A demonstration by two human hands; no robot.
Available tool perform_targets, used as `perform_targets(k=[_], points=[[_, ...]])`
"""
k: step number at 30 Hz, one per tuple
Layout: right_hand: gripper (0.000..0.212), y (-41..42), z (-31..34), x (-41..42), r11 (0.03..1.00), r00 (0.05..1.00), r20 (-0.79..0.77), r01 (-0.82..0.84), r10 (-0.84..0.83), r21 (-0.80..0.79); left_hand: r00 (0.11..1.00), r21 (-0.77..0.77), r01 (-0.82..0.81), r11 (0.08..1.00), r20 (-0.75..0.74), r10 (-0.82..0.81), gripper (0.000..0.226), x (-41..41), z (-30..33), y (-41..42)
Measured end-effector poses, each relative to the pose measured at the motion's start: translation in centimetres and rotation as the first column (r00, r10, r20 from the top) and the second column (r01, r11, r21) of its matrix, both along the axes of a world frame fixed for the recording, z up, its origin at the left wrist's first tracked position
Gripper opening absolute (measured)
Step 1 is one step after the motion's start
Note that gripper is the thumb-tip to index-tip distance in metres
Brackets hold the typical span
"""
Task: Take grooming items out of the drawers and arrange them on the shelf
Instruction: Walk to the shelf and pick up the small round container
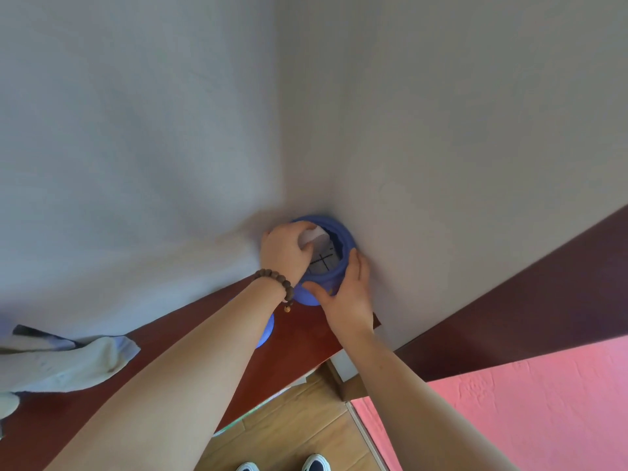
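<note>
Fingers (307, 248) of the left hand (285, 254) are curling tightly around a white, soft-looking item (314, 236) and holding it at the mouth of a round blue plastic pot (334, 266); whether the item is cloth or paper cannot be told. Thumb and fingers of the right hand (346, 297) are wrapping around the near right side of the blue pot, gripping its rim and body. A brown wooden bead bracelet (277, 283) is sitting on the left wrist, just beside the pot.

The pot is standing at the far end of a dark red-brown wooden shelf (306, 331), pressed into the corner where two pale walls (441, 130) meet. Inside the pot, thin black crossing lines are showing on a pale surface; no words or brand can be read on them.

A second blue rounded object (268, 331) is peeking out from under the left forearm, nearer the camera than the pot. A pale crumpled cloth (68, 362) is lying on the shelf, well apart from the pot toward the left. Right of the pot, a pink textured sheet (509, 413) is spreading out below a dark wooden board (526, 294). Below the shelf, wooden floor planks (299, 423) and the toes of two dark and white shoes (316, 464) are showing.
</note>
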State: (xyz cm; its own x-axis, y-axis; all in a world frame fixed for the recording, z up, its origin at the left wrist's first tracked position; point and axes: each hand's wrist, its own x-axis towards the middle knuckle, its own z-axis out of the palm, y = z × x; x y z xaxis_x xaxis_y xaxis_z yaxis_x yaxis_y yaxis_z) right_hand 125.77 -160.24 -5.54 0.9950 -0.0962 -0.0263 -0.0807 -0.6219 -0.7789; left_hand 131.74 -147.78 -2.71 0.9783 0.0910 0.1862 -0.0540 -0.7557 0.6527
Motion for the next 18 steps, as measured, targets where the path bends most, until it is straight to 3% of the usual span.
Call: perform_targets(k=[5,9,14,18], points=[[0.104,0.0,0.0,-0.1,1.0,1.0,0.005,-0.005,0.005,-0.029,0.994,-0.237,-0.03,0.971,0.093,0.053,0.034,-2.1,3.0,1.6],[0.104,0.0,0.1,-0.2,1.0,1.0,0.02,-0.003,0.003,-0.023,0.98,-0.259,-0.066,0.964,0.164,0.112,0.038,-4.2,4.3,4.3],[0.102,0.2,0.5,-0.4,1.0,1.0,0.018,-0.005,0.005,-0.026,0.972,-0.095,-0.167,0.981,0.149,0.18,0.036,-8.7,3.0,9.8],[0.101,0.2,0.6,-0.4,0.999,1.0,0.017,-0.016,0.016,-0.03,0.968,0.087,-0.248,0.965,-0.006,0.25,0.035,-13.8,0.1,14.3]])
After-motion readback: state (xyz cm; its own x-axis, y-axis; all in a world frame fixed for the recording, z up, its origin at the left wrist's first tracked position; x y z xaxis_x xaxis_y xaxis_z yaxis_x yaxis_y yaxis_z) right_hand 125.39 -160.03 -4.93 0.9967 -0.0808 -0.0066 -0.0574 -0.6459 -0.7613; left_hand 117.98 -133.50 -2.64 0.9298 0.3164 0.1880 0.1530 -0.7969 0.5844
